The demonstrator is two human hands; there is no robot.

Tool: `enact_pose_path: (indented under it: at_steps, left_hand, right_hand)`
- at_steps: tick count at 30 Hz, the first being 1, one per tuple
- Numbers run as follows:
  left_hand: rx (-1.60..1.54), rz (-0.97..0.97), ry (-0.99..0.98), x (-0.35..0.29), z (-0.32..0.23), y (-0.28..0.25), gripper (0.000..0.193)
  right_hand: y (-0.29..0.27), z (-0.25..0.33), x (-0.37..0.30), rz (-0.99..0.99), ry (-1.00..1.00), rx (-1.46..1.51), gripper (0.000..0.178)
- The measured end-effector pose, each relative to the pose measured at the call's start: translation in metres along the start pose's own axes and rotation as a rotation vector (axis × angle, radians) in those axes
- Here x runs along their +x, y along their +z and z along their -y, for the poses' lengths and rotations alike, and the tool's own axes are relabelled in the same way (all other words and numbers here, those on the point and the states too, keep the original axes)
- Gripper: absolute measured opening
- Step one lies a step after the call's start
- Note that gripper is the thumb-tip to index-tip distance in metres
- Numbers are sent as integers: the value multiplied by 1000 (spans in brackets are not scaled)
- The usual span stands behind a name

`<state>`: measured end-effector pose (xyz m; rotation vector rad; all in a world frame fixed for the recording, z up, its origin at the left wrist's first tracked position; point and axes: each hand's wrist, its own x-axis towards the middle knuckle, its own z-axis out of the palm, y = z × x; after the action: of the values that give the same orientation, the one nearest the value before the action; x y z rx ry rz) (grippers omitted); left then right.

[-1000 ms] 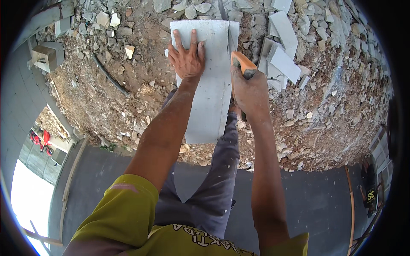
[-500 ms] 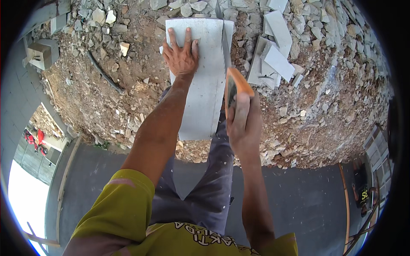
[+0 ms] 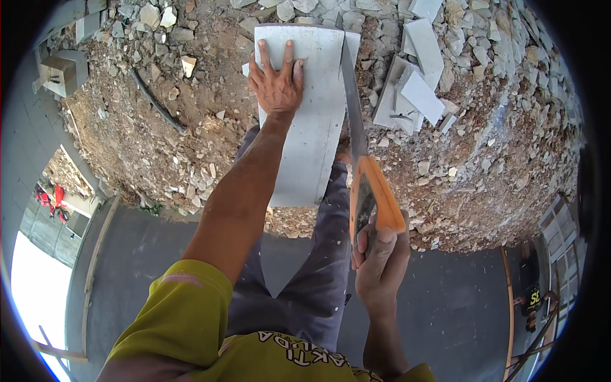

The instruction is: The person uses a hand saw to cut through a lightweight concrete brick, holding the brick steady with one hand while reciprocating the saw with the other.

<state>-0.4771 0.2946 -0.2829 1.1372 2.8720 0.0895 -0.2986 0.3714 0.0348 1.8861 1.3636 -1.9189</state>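
A pale grey block (image 3: 312, 137) lies lengthwise in front of me, its near end by my legs. My left hand (image 3: 277, 83) rests flat on its upper left part with the fingers spread. In my right hand (image 3: 382, 261) is a handsaw (image 3: 377, 191) with an orange handle, my fingers wrapped round the grip. Its long metal blade runs away from me along the block's right edge, reaching the far end, where a narrow strip of block shows to the right of the blade.
Broken grey slabs (image 3: 417, 83) lie on the rubble right of the block. A dark hose-like piece (image 3: 154, 102) lies on the dirt at left. Stones cover the far ground. Dark smooth floor (image 3: 445, 305) lies nearer me. Another person (image 3: 533, 296) is at the far right edge.
My right hand has pulled the saw back toward me, so more of the blade shows. My left hand stays on the block. The view has shifted slightly.
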Motion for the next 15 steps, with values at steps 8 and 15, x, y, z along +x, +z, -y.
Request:
enact_pose_path:
  at_steps: [8, 15]
  left_hand:
    - [-31, 37, 12, 0, -28, 9, 46]
    - [-37, -22, 19, -5, -15, 4, 47]
  right_hand:
    - [20, 14, 136, -129, -194, -138, 45]
    - [-5, 20, 25, -46, 1, 24, 55]
